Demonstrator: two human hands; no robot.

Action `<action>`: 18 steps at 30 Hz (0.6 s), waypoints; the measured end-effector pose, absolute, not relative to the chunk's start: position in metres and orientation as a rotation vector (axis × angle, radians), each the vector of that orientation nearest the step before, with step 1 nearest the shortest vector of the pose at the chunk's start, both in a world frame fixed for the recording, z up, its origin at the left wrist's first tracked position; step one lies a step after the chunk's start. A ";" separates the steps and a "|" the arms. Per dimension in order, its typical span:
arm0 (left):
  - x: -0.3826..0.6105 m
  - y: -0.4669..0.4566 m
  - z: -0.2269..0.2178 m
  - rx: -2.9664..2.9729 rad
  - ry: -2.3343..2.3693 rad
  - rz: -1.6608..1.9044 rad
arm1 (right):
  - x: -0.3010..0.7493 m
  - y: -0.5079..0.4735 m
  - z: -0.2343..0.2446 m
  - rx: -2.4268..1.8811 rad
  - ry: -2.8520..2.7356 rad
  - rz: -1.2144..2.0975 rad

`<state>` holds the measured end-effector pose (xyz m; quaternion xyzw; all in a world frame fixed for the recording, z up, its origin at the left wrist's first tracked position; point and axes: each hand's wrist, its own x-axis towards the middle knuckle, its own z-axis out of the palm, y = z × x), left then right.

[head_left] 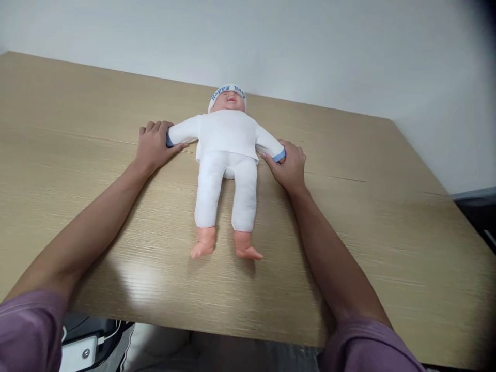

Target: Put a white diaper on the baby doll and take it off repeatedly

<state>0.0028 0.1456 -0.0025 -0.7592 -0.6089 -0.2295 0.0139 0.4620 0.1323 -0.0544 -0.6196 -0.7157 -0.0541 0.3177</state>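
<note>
A baby doll [227, 137] lies on its back on the wooden table [155, 279], its head toward the wall and its bare feet toward me. It wears a white top, white trousers and a white cap [228, 89] with blue lettering. My left hand [155, 143] is closed round the end of the doll's arm on the left, at the blue cuff. My right hand [289, 164] grips the end of the other arm, also at a blue cuff. Both of the doll's arms are stretched out sideways. Its hands are mostly hidden by my fingers.
A pale wall [271, 46] rises behind the table's far edge. Below the near edge at the left, a white device [79, 354] with a white cable lies on something black. Something dark [476, 206] stands beyond the table's right edge.
</note>
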 end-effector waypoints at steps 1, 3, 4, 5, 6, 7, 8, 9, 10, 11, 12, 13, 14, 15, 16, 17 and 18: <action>0.002 0.147 -0.004 -2.371 -1.899 -0.729 | 0.462 0.133 -0.055 -1.635 -1.879 -0.134; 0.001 0.151 -0.006 -2.383 -1.894 -0.768 | 0.461 0.135 -0.055 -1.647 -1.874 -0.127; 0.001 0.152 -0.008 -2.382 -1.890 -0.793 | 0.460 0.135 -0.055 -1.659 -1.867 -0.130; 0.001 0.151 -0.009 -2.373 -1.889 -0.822 | 0.458 0.133 -0.055 -1.676 -1.854 -0.137; 0.002 0.149 -0.010 -2.358 -1.890 -0.856 | 0.456 0.130 -0.055 -1.697 -1.836 -0.146; 0.003 0.146 -0.011 -2.340 -1.892 -0.896 | 0.452 0.126 -0.055 -1.719 -1.811 -0.155; 0.004 0.140 -0.011 -2.317 -1.892 -0.950 | 0.448 0.120 -0.056 -1.741 -1.782 -0.163; 0.006 0.133 -0.012 -2.291 -1.885 -1.020 | 0.443 0.113 -0.056 -1.763 -1.749 -0.168; 0.009 0.124 -0.012 -2.265 -1.868 -1.106 | 0.438 0.104 -0.057 -1.780 -1.716 -0.169; 0.013 0.113 -0.011 -2.239 -1.838 -1.203 | 0.432 0.094 -0.057 -1.792 -1.686 -0.166; 0.018 0.102 -0.010 -2.211 -1.797 -1.309 | 0.425 0.084 -0.057 -1.793 -1.664 -0.157; 0.024 0.089 -0.009 -2.184 -1.746 -1.417 | 0.418 0.072 -0.057 -1.781 -1.652 -0.142; 0.031 0.075 -0.007 -2.163 -1.685 -1.518 | 0.410 0.059 -0.054 -1.758 -1.645 -0.122; 0.039 0.059 -0.004 -2.156 -1.615 -1.604 | 0.402 0.045 -0.050 -1.724 -1.639 -0.100; 0.048 0.042 -0.001 -2.164 -1.530 -1.677 | 0.394 0.029 -0.045 -1.683 -1.627 -0.079; 0.057 0.022 0.002 -2.184 -1.432 -1.735 | 0.386 0.011 -0.038 -1.634 -1.608 -0.062; 0.065 -0.002 0.004 -2.204 -1.334 -1.780 | 0.378 -0.011 -0.030 -1.582 -1.581 -0.050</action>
